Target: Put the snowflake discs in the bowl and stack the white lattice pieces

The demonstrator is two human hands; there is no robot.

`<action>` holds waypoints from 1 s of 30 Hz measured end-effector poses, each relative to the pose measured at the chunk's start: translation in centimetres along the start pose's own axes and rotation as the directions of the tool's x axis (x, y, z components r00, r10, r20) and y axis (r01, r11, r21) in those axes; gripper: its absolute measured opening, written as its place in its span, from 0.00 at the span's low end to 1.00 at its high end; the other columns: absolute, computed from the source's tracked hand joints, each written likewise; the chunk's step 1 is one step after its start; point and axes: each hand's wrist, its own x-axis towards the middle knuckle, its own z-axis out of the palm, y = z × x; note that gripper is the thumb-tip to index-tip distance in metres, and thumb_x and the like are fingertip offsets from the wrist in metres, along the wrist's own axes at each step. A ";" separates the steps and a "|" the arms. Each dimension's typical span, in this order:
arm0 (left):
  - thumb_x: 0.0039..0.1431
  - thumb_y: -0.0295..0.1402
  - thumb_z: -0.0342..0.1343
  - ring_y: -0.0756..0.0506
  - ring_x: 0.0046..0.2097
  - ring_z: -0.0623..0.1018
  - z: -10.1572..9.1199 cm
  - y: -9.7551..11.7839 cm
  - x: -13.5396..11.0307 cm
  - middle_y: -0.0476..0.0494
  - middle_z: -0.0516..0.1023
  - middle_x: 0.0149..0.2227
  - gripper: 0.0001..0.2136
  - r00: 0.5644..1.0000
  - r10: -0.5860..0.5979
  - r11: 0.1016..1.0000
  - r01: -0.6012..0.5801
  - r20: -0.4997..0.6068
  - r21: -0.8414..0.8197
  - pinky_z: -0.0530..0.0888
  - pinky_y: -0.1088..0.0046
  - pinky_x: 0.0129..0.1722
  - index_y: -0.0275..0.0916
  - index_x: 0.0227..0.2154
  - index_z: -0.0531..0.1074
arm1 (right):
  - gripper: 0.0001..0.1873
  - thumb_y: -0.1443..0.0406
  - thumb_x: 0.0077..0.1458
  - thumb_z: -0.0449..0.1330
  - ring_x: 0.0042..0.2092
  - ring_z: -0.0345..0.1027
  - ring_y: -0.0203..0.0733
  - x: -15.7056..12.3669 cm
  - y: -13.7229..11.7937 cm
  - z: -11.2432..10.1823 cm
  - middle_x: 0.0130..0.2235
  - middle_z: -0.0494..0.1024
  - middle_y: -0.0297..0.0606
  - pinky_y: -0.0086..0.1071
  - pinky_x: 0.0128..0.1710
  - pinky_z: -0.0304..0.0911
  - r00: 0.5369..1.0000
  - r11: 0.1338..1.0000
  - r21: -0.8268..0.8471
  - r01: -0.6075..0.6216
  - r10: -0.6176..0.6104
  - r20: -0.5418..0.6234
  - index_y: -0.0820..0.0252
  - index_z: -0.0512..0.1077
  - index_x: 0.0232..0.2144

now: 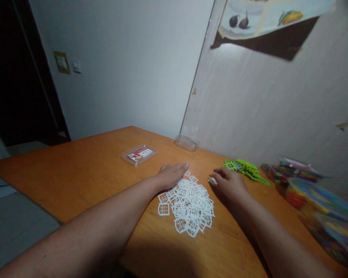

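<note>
A heap of small white plastic window-shaped lattice pieces (193, 206) lies on the orange-brown wooden table (98, 173), with several pieces overlapping. My left hand (173, 176) rests at the heap's far left edge, its fingers stretched out together and the thumb side up. To the right of the heap, my right hand (229, 180) is closed, with a white lattice piece (212, 181) at its thumb and fingertips. Whether that is one piece or a few stacked together is too small to tell.
A clear plastic lid (139, 155) with a label lies beyond my left hand. A clear tray (186, 143) stands by the wall. Green lattice pieces (248, 170) lie beyond my right hand. Packets (295, 170) and tubs of colourful pieces (321, 199) line the right side.
</note>
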 end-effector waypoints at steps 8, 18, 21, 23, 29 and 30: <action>0.64 0.58 0.30 0.38 0.68 0.59 0.1 0.6 -0.5 0.42 0.63 0.66 0.33 0.999 -0.010 1.000 0.010 0.046 0.012 0.41 0.50 0.66 0.48 0.61 0.65 | 0.15 0.57 0.57 0.58 0.43 0.71 0.45 0.1 -4.3 2.0 0.40 0.80 0.44 0.34 0.42 0.61 0.974 0.953 -0.212 0.218 -0.200 0.103 0.57 0.80 0.40; 0.64 0.59 0.27 0.36 0.69 0.55 0.1 0.3 -0.4 0.43 0.56 0.69 0.34 0.995 -0.005 1.000 0.002 0.096 0.026 0.37 0.43 0.65 0.51 0.65 0.58 | 0.09 0.59 0.46 0.66 0.27 0.65 0.36 2.5 -7.5 4.4 0.26 0.77 0.36 0.29 0.27 0.51 0.960 0.980 -0.151 0.133 -0.090 0.265 0.58 0.76 0.25; 0.64 0.58 0.27 0.37 0.70 0.54 0.2 0.0 -0.2 0.43 0.54 0.69 0.34 0.995 -0.005 0.999 0.000 0.101 0.051 0.37 0.46 0.66 0.49 0.66 0.56 | 0.06 0.62 0.43 0.67 0.24 0.63 0.33 3.4 -7.1 5.1 0.23 0.74 0.33 0.27 0.25 0.51 0.960 0.989 -0.121 0.089 -0.052 0.276 0.60 0.75 0.25; 0.64 0.57 0.28 0.38 0.70 0.53 0.3 -0.2 -0.2 0.43 0.54 0.69 0.34 0.995 0.003 0.999 -0.007 0.097 0.048 0.38 0.49 0.66 0.49 0.67 0.55 | 0.07 0.64 0.41 0.67 0.24 0.62 0.33 3.8 -6.8 5.4 0.21 0.73 0.32 0.26 0.24 0.50 0.957 0.994 -0.092 0.065 -0.036 0.287 0.60 0.74 0.24; 0.64 0.58 0.33 0.39 0.68 0.59 0.3 0.0 -0.2 0.45 0.60 0.67 0.32 0.998 0.053 0.995 -0.049 0.043 -0.085 0.45 0.54 0.67 0.48 0.63 0.61 | 0.09 0.67 0.37 0.66 0.25 0.61 0.31 3.6 -6.7 6.0 0.22 0.71 0.29 0.25 0.24 0.52 0.972 0.997 0.074 0.021 -0.038 0.232 0.60 0.69 0.24; 0.64 0.58 0.34 0.38 0.68 0.60 0.2 0.0 -0.2 0.44 0.61 0.67 0.33 0.998 0.058 0.993 -0.055 0.030 -0.103 0.46 0.55 0.67 0.47 0.63 0.62 | 0.09 0.67 0.38 0.65 0.24 0.61 0.32 3.5 -6.6 5.8 0.22 0.71 0.29 0.25 0.24 0.53 0.976 0.993 0.115 0.011 -0.035 0.215 0.59 0.68 0.24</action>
